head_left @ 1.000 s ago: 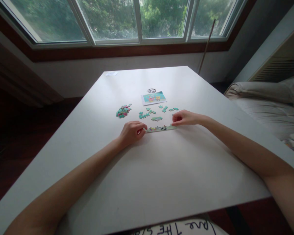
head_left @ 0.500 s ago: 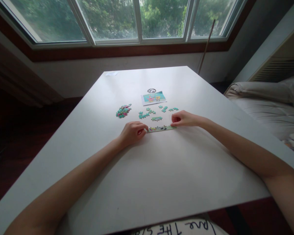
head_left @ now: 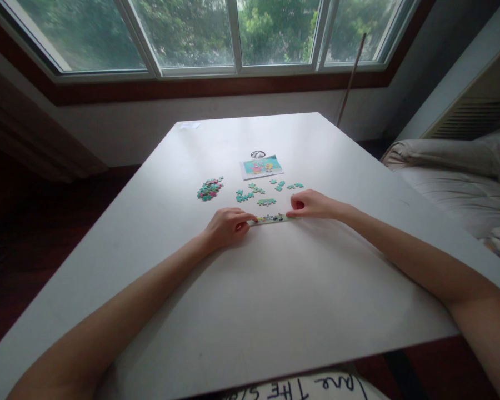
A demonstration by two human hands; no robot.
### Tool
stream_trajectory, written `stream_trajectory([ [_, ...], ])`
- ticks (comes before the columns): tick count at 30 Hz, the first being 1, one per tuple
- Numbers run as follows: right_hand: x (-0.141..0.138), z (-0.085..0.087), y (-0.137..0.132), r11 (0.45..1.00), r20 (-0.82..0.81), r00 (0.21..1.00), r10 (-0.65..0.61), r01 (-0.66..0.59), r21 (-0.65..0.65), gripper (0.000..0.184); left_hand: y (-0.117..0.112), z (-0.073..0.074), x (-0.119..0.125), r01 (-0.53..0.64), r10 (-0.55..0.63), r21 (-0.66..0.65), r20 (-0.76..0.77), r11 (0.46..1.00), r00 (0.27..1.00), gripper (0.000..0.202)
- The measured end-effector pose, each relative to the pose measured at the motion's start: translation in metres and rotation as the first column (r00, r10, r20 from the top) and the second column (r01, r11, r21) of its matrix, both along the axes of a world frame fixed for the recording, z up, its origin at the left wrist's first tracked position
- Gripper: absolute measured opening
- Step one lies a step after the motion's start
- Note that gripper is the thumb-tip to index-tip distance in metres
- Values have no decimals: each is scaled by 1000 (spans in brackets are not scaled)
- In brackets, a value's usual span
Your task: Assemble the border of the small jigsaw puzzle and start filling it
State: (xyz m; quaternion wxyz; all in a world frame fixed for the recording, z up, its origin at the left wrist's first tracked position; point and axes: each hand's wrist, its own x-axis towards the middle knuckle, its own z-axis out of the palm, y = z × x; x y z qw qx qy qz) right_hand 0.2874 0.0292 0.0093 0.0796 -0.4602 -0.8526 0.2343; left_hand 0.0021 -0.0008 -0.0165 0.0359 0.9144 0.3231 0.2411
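Observation:
A narrow strip of joined jigsaw pieces (head_left: 270, 219) lies flat on the white table between my hands. My left hand (head_left: 230, 225) is curled at its left end, index finger pressed on the strip's top and thumb low beside it. At the other end, my right hand (head_left: 312, 204) has its fingers folded in and its thumb on the strip's edge. Just beyond the strip lies a short joined row of puzzle pieces (head_left: 266, 202). Farther back are a green joined cluster (head_left: 244, 196) and several loose pieces (head_left: 279, 185).
A heap of jigsaw pieces (head_left: 210, 189) lies to the left. Behind the pieces are a picture card (head_left: 261, 167) and a dark round outlined item (head_left: 258, 154). The white table (head_left: 250, 300) reaches toward the window. A padded grey seat (head_left: 441, 172) stands at right.
My left index finger has moved right, farther onto the strip's left end. My right hand has shifted slightly left along the strip's right end. The other pieces look unmoved.

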Motion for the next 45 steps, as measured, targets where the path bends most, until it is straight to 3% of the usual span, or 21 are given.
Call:
stream_trajectory([
  [12, -3, 1, -2, 998, 41, 997, -61, 61, -12, 37, 2, -2, -1, 22, -22, -22, 28, 999, 999, 31],
  [28, -5, -15, 3, 988, -257, 963, -82, 45, -145, 26, 1, -1, 1, 55, -55, -15, 12, 998, 998, 30],
  [45, -19, -6, -12, 989, -57, 987, -149, 148, -33, 30, 0, 6, 5, 73, -77, -35, -107, 997, 991, 38],
])
